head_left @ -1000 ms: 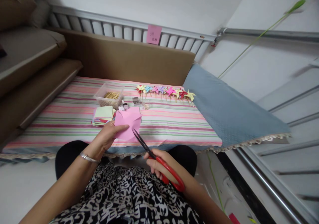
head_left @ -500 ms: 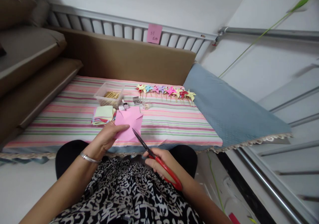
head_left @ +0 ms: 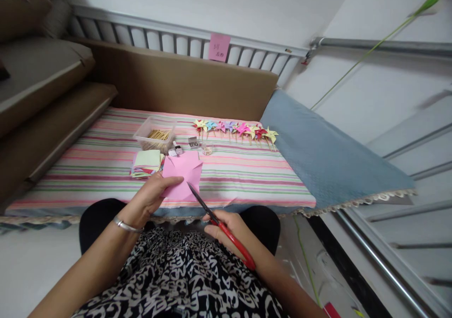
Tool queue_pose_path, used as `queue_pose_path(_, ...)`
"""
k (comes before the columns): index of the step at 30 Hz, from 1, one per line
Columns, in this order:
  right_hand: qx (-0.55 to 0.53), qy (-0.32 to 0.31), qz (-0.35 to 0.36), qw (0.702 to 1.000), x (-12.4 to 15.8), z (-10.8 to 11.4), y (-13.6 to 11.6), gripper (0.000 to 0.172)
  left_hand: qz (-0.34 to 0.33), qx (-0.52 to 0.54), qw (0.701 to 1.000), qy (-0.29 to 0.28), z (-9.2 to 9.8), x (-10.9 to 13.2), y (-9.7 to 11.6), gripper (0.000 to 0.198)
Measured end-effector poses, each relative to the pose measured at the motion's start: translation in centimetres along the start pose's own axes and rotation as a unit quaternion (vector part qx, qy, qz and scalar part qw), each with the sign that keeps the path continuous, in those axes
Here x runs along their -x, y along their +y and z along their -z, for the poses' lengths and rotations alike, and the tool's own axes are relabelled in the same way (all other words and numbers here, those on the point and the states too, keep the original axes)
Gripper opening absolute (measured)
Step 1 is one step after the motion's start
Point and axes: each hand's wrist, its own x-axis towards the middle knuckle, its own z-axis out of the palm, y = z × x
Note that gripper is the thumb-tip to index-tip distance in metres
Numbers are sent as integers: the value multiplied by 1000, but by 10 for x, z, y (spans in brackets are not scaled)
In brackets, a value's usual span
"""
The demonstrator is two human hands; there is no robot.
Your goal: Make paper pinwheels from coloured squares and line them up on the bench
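Note:
My left hand (head_left: pixel 155 191) pinches a square of pink paper (head_left: pixel 183 167) by its left side, thumb on top and fingers beneath. Slits run inward from the paper's upper corners. In my right hand (head_left: pixel 226 228) is a pair of scissors (head_left: pixel 235 242) with red handles and dark blades. The blades lie closed or nearly so over the lower right of the paper, their tip near its middle, close to my left thumb. Just left of the paper sits a stack of coloured paper squares (head_left: pixel 146 162), pale green on top.
A clear plastic box (head_left: pixel 141 136) of wooden sticks stands behind the stack. Small containers (head_left: pixel 193 142) and a round clear dish (head_left: pixel 206 149) lie beside it. Several paper pinwheels (head_left: pixel 243 129) line the back of the striped cloth (head_left: pixel 247 176). A brown board (head_left: pixel 183 85) stands behind.
The scissors' red handles have drawn slightly closer together in my right hand. The paper and my left hand stay in place.

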Motion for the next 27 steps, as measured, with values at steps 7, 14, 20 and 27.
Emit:
queue_pose_path(7,-8,3,7,1000,-1,0,2,29,-7,1,1000,1,1,-1,-1,30)
queue_pose_path(14,-20,2,-3,1000,0,0,-1,28,0,5,1000,5,-2,0,1,29)
queue_pose_path(20,-8,2,4,1000,-1,0,0,26,-3,0,1000,12,-3,2,2,27)
queue_pose_path(27,12,2,6,1000,-1,1,-2,27,0,5,1000,26,-3,1,2,28)
